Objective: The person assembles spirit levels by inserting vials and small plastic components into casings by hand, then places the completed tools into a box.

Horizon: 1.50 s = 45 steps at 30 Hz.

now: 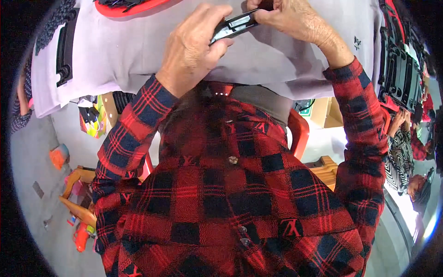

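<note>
A slim black plastic piece with pale, light-catching openings (235, 24) is held over the cloth-covered table. My left hand (191, 46) grips its left end, with the thumb below and the fingers along the far side. At its right end my right hand (295, 21) pinches it between thumb and fingers. The tips of the right hand's fingers are partly cut off by the upper edge of the picture. The piece tilts, its right end farther from me.
A red tray (131, 9) of black parts sits at the far left. Black strip-like pieces (66, 51) lie at the table's left edge, and several long black parts (399, 64) at the right. A small dark bit (357, 43) rests on the cloth (143, 51). Other people work on both sides.
</note>
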Available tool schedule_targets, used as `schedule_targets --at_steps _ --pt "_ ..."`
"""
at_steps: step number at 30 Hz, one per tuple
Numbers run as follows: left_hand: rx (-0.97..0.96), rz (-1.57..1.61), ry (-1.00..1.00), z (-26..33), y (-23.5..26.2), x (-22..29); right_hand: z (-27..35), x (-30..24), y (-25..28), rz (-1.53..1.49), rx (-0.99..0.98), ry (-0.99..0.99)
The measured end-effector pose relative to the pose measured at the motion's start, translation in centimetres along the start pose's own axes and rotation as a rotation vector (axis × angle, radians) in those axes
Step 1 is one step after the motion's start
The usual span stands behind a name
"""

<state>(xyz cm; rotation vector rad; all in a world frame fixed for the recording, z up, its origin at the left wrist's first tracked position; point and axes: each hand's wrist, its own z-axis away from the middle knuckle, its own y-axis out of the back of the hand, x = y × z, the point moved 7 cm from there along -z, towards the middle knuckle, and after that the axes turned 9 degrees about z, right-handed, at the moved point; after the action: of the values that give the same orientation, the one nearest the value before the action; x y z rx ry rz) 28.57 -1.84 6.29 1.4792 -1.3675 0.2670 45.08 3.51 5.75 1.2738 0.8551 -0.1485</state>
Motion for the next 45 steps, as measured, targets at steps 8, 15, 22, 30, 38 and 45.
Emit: schedule_targets --at_steps 8,15,22,30,38,45 --pt "0.015 -0.021 0.028 0.0 -0.1 0.4 -0.7 -3.0 -0.8 0.22 -0.002 0.051" --pt "0.037 0.145 0.123 -0.5 0.6 0.9 -1.1 -2.0 -1.8 -0.002 -0.11 -0.12" --pt "0.081 0.107 0.051 -0.4 0.7 1.1 -1.4 -1.8 -2.3 -0.065 -0.17 -0.114" --pt "0.017 0.004 0.025 -0.1 0.4 0.5 -1.4 -0.4 -3.0 -0.187 -0.237 -0.089" --pt "-0.037 0.1 0.155 -0.7 1.5 1.3 -0.1 -0.9 0.9 -0.492 -0.006 -0.157" --pt "0.082 0.247 -0.277 -2.4 -0.5 0.8 1.4 0.5 2.0 -0.349 0.133 -0.133"
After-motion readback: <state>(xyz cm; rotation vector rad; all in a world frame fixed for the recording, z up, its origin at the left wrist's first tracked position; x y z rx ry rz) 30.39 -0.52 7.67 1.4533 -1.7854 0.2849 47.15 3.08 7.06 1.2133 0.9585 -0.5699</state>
